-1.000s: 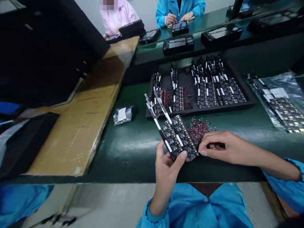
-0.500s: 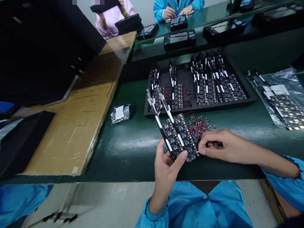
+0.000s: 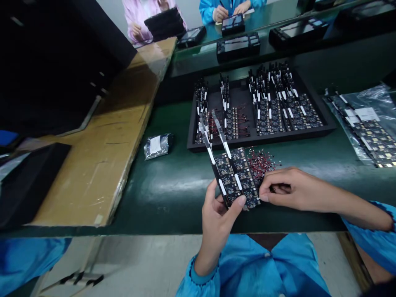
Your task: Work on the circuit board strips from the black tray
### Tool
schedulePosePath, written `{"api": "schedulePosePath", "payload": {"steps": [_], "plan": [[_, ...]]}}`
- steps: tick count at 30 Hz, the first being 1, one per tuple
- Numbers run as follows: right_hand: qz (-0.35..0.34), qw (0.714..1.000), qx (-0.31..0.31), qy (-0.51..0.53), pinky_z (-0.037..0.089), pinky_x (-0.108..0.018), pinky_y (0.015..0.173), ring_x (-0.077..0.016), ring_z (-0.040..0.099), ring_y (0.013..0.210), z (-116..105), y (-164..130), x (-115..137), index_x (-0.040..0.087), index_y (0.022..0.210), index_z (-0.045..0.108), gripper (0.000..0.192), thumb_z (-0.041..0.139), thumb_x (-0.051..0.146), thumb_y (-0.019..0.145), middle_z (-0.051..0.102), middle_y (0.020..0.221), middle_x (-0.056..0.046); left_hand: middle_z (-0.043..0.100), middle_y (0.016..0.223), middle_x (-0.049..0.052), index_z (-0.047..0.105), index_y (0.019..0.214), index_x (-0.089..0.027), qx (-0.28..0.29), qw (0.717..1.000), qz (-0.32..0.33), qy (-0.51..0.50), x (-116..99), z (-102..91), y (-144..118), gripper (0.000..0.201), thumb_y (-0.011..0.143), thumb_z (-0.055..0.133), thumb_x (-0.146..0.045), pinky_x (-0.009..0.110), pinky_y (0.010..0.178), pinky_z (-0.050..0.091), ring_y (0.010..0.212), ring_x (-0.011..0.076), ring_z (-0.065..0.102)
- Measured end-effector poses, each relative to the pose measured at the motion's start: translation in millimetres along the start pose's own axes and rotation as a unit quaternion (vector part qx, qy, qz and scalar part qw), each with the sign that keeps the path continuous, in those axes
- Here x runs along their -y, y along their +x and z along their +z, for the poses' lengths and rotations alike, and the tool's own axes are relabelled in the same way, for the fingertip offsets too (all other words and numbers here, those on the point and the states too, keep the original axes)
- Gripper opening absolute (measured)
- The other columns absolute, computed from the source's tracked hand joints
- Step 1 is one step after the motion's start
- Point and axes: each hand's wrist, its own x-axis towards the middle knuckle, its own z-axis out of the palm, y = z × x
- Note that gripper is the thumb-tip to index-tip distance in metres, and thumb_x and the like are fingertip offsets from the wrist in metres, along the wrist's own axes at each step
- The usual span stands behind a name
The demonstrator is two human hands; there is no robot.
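Observation:
My left hand [image 3: 216, 225] grips a panel of black circuit boards [image 3: 246, 176] by its lower end, thumb on top. Two dark strips with white labels run along the panel and stick out past its far end. At the panel's lower right edge, my right hand [image 3: 289, 189] is closed in a pinch. Whatever lies between those fingertips is too small or hidden to make out. Just beyond that hand, a heap of small parts with red and black wires [image 3: 261, 161] lies on the green bench.
Behind stands a black tray [image 3: 262, 140] with rows of similar panels, some with red wires. More panels [image 3: 375, 138] lie on a plastic bag at right. A small silver bag [image 3: 157, 145] and cardboard [image 3: 123, 165] are leftward. Two people work across the bench beside black boxes [image 3: 238, 47].
The view has shifted slightly. Both hands stay at the panel with nearly the same grip. Across the bench, the person in pink has lowered a black box.

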Motion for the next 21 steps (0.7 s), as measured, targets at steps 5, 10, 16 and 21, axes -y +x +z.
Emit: {"api": "schedulePosePath", "payload": {"steps": [5, 10, 16, 21], "plan": [[-0.005, 1.0, -0.03, -0.002, 0.04, -0.031, 0.055, -0.0175, 0.056, 0.062, 4, 1, -6, 0.033, 0.084, 0.071, 0.016, 0.062, 0.046, 0.085, 0.069, 0.075, 0.002, 0.084, 0.094, 0.012, 0.054, 0.14, -0.027, -0.008, 1.0, -0.005, 0.0, 2, -0.2, 0, 0.077, 0.071, 0.087, -0.017, 0.039, 0.061, 0.067, 0.076, 0.0343, 0.079], [-0.018, 0.999, -0.043, 0.022, 0.042, -0.033, 0.054, -0.0192, 0.056, 0.062, 8, 2, -15, 0.038, 0.084, 0.071, 0.012, 0.063, 0.047, 0.082, 0.069, 0.075, 0.002, 0.084, 0.088, 0.011, 0.055, 0.137, -0.024, -0.011, 1.0, -0.017, -0.016, 2, -0.1, 1, 0.075, 0.07, 0.088, -0.02, 0.038, 0.057, 0.067, 0.065, 0.0314, 0.079], [-0.028, 0.997, -0.02, 0.071, 0.044, -0.035, 0.056, -0.0217, 0.062, 0.066, 8, 3, -20, 0.039, 0.086, 0.073, 0.01, 0.065, 0.042, 0.081, 0.071, 0.078, 0.002, 0.085, 0.083, 0.011, 0.062, 0.122, -0.019, 0.0, 0.999, -0.02, -0.025, 3, -2.4, 3, 0.058, 0.07, 0.088, -0.021, 0.035, 0.055, 0.066, 0.063, 0.0312, 0.079], [-0.041, 0.996, -0.023, 0.075, 0.044, -0.034, 0.054, -0.0215, 0.061, 0.066, 8, 4, -19, 0.04, 0.087, 0.073, 0.01, 0.066, 0.041, 0.08, 0.071, 0.078, 0.002, 0.084, 0.083, 0.011, 0.066, 0.118, -0.018, 0.007, 1.0, -0.02, -0.014, 3, -2.5, 3, 0.052, 0.071, 0.087, -0.021, 0.035, 0.056, 0.066, 0.067, 0.0317, 0.079]]}}
